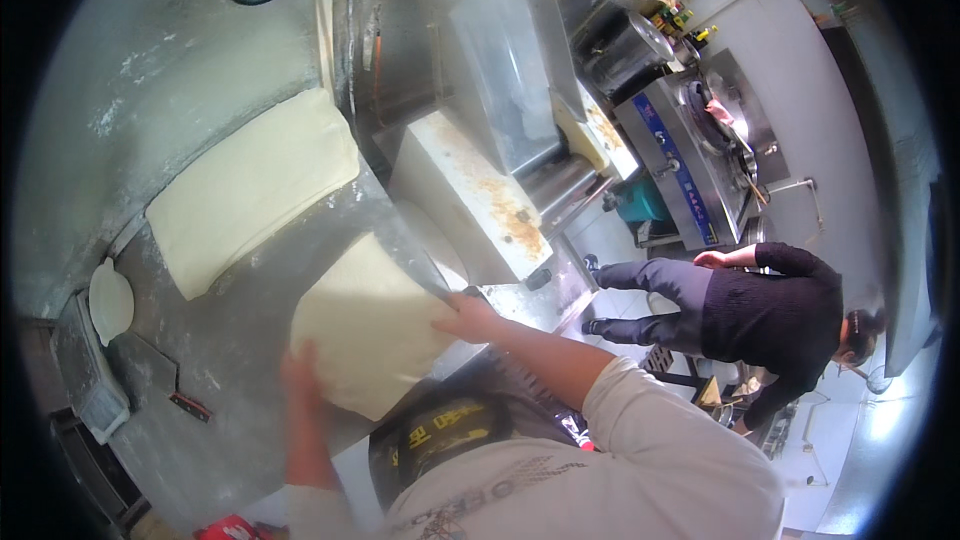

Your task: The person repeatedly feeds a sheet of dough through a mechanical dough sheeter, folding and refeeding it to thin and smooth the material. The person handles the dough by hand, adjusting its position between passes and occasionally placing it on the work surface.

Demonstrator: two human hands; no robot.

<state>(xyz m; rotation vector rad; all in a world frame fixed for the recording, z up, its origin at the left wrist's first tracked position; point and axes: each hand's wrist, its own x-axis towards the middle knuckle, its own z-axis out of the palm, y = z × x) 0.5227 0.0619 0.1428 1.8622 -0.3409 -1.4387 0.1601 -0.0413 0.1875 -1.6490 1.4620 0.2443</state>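
A pale sheet of dough (367, 322) lies at the near edge of the metal worktop, its lower corner reaching towards my body. My right hand (472, 319) grips its right edge. At the left edge is my left hand (304, 375), blurred, with its fingertips against the dough; whether they grip it cannot be made out. Farther back on the worktop rests a larger folded slab of dough (255, 187).
A dough scraper (187, 405) and a white bowl (112, 301) sit on the worktop's (240, 360) left. A dough-rolling machine (472, 195) stands at the back right. To the right, another person (757, 304) stands near a stove (682, 165).
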